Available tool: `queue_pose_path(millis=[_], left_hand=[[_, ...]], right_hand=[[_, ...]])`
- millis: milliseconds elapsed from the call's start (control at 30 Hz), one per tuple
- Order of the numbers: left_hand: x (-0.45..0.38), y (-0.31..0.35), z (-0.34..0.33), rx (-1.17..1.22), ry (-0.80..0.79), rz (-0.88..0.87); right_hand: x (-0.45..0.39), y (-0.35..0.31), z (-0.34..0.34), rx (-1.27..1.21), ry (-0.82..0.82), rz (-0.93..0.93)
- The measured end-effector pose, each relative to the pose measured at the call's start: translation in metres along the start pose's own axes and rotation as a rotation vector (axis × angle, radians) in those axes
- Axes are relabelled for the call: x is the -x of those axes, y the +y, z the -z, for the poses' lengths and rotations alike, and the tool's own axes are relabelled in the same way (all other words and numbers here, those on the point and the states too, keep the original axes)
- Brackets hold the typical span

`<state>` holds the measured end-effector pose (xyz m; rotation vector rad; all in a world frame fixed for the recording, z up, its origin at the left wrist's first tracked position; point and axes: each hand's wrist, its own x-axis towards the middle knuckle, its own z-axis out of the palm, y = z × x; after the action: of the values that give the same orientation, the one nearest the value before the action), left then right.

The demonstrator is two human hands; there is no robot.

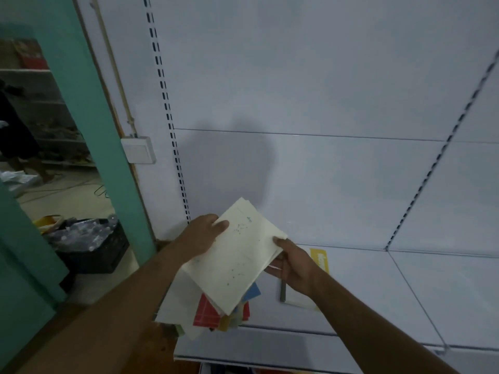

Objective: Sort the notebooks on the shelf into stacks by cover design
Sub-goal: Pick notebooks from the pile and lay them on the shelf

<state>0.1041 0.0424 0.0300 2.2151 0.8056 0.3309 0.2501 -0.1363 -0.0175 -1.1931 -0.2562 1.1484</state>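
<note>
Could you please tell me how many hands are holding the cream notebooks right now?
2: the left hand grips the cream notebooks at their left edge, the right hand at their right edge.

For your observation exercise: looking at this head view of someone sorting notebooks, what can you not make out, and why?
- Cover design of the cream notebooks held by the left hand and right hand: faint specks only, too small.
- The pile beneath: mostly covered by the held notebooks.
- Yellow-edged notebook on the shelf: print blurred, partly behind the right hand.
- The lower shelf: cut off by the bottom edge.
</note>
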Motion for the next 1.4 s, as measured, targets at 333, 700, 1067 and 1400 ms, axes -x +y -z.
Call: queue_pose_path(millis=[333, 700, 1067, 1400], left_hand=[[-0.022, 0.043, -0.055, 0.147, 0.052, -0.015], [-0.025, 0.131, -0.136, 0.250, 0.082, -0.013], [-0.021, 0.207, -0.232, 0.284, 0.078, 0.050], [-0.007, 0.220, -0.291, 0.276, -0.053, 0.199]], right_hand=[[0.024, -0.027, 0.041, -0.055, 0.081, 0.200], [0.063, -0.064, 0.146, -0.120, 0.251, 0.328], [0.094, -0.092, 0.268, -0.219, 0.291, 0.238], [0.089, -0.101, 0.287, -0.288, 0.133, 0.050]])
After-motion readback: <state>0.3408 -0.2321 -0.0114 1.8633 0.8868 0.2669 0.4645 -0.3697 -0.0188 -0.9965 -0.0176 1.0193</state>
